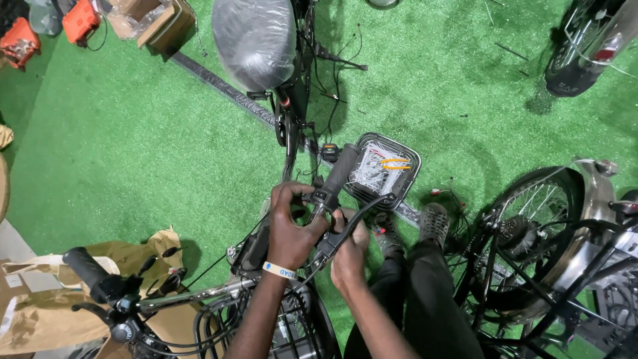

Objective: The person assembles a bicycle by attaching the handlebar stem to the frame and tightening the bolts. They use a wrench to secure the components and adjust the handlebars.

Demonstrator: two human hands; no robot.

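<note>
Bicycle (279,126) was seen above the grip, heavy, rigid. Handlebar grip (337,174), firm rubber, best held mid-sleeve, lay just beyond. Left hand (291,226) was closed around the brake lever clamp (323,198); right hand (348,247) was closed on the stiff brake lever (362,209).

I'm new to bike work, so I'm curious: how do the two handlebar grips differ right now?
The right grip points up the picture, with the left hand and right hand closed round the fittings just below it. The left grip lies untouched above brown paper, angled sideways. Both are dark, ribbed, tube-shaped grips.
</note>
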